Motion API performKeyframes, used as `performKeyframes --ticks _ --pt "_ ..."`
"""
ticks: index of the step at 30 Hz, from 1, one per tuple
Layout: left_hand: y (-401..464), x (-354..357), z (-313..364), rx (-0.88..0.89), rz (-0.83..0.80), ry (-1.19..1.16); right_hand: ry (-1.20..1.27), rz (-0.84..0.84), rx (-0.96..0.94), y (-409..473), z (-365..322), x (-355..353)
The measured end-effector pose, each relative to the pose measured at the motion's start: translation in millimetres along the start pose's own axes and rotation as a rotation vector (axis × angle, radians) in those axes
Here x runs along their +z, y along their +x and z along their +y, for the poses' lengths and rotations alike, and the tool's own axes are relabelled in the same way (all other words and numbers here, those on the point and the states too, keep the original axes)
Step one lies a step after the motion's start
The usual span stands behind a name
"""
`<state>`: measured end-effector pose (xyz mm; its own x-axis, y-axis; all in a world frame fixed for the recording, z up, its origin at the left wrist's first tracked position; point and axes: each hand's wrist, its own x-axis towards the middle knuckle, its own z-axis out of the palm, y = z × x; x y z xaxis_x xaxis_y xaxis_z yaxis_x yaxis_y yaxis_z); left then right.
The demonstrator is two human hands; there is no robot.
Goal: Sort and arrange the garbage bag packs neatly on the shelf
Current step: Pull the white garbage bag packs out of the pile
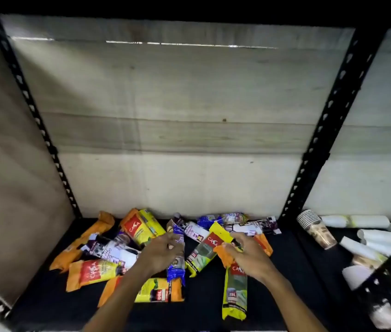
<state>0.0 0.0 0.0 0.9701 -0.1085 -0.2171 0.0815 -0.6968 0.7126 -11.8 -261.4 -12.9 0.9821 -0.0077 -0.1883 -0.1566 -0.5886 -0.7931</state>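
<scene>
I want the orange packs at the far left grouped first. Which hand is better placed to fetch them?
The left hand. It is nearer the orange packs at the shelf's left, though it grips a blue pack; the right hand holds a yellow pack further right.

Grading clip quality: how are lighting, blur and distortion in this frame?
Head view: dim overall, with the top edge black; the back wall is lit unevenly, darker at left. Wide-angle bending splays the black uprights outward. The white rolls at far right smear with motion blur. Left hand, right hand and packs stay fairly legible.
</scene>
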Motion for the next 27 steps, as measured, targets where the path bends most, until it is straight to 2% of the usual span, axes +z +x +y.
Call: performKeyframes --ticks 15,27 --pt "64.6 41.4 -33.9 0.198 0.161 0.028 -0.144 0.139 -0.2 68.4 42.4 42.4" --pt "48.2 71.7 -44.0 0.307 0.246 0.101 -0.143 0.26 -0.308 46.1 74.5 50.0"
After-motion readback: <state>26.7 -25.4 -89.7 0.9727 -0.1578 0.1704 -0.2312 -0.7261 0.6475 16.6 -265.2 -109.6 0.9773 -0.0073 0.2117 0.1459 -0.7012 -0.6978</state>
